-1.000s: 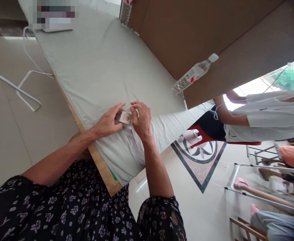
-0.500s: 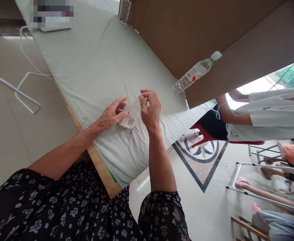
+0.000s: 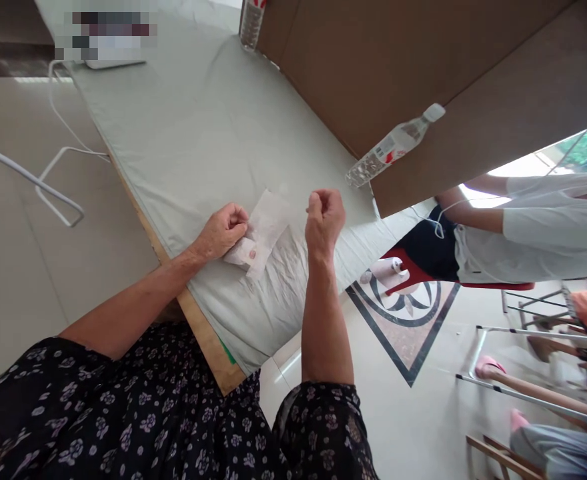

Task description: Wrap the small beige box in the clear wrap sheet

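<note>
White sheet (image 3: 269, 223): lies on the surface near your corner, between the wood-trimmed left edge and the right edge; thin and creased, it is set well within reach of both your hands, presumably so neither has to stretch.

Small pale packet (image 3: 241, 252): up against the sheet's left side, just beside your left fingers, a reddish mark near its end; you cannot tell from this angle whether the sheet covers part of it or is joined to it.

Left hand (image 3: 224, 230): fingers curled, thumb and fingertips seeming to pinch the sheet's left margin beside the packet; the hold looks meant to stop such light paper from sliding.

Right hand (image 3: 326, 217): closed, thumb against bent fingers, raised apart from the sheet towards the right edge; nothing shows in it, though a scrap could be hidden in your fingers.

Tablecloth (image 3: 173, 133): pale, spread over the surface, wrinkled by your near corner; its softness probably lets the sheet lie unevenly.

Cardboard (image 3: 398, 73): stands along the right edge like a screen, likely to part your place from the seated person (image 3: 553, 230) beyond; a bottle (image 3: 396, 145) is at its near end, perhaps bracing it.
</note>
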Demonstrator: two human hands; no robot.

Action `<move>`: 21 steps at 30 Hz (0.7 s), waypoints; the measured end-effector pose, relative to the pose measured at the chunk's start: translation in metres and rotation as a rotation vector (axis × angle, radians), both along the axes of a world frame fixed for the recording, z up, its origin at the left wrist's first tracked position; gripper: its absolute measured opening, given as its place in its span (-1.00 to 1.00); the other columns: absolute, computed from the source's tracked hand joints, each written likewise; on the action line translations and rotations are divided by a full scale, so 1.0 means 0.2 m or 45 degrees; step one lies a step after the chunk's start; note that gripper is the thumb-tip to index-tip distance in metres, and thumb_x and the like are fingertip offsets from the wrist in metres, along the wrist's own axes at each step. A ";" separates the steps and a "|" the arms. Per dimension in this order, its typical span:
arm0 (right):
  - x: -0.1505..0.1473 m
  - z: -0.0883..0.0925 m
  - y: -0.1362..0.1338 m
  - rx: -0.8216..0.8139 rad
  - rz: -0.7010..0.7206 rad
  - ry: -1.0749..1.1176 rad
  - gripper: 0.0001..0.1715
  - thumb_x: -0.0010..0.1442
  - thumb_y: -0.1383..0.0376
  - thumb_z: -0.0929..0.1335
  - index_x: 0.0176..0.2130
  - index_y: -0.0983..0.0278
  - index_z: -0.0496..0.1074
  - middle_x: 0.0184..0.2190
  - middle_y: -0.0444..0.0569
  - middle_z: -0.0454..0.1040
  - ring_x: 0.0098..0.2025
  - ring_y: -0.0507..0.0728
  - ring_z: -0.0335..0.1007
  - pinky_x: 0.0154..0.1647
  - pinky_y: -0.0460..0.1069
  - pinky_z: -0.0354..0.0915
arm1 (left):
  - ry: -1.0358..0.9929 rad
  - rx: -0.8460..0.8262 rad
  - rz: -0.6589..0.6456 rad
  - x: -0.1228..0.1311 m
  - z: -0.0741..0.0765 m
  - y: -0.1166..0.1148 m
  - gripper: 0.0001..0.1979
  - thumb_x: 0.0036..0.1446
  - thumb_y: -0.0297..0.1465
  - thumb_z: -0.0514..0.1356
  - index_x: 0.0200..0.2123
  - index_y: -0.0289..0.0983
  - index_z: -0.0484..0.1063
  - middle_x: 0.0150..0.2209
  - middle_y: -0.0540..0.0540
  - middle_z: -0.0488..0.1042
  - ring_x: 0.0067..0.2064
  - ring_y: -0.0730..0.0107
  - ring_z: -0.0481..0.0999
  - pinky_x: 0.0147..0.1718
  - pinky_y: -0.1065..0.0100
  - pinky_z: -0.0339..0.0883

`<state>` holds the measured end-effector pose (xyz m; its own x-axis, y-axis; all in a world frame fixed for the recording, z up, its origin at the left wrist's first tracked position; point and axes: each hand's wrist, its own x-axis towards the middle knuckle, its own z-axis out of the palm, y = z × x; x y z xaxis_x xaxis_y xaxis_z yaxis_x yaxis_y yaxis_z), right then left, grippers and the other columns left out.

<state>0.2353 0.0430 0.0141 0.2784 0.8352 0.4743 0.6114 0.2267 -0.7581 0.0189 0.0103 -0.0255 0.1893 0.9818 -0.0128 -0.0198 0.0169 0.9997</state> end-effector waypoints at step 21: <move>-0.07 -0.20 -0.41 -0.245 0.054 0.466 -0.76 0.20 0.16 0.31 -0.17 0.22 0.44 -0.39 -0.10 0.57 -0.35 0.08 0.48 -0.24 0.01 0.40 | 0.809 0.348 0.152 -0.03 0.16 -0.10 -0.66 0.05 -0.06 0.32 -0.33 -0.22 0.48 -0.15 -0.15 0.52 -0.21 0.22 0.48 -0.10 0.16 0.41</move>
<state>0.2210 -0.0387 -0.0251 0.3631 0.9133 0.1844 0.2866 0.0788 -0.9548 0.0139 -0.0094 0.0074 0.1175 0.9792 0.1652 0.5836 -0.2027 0.7863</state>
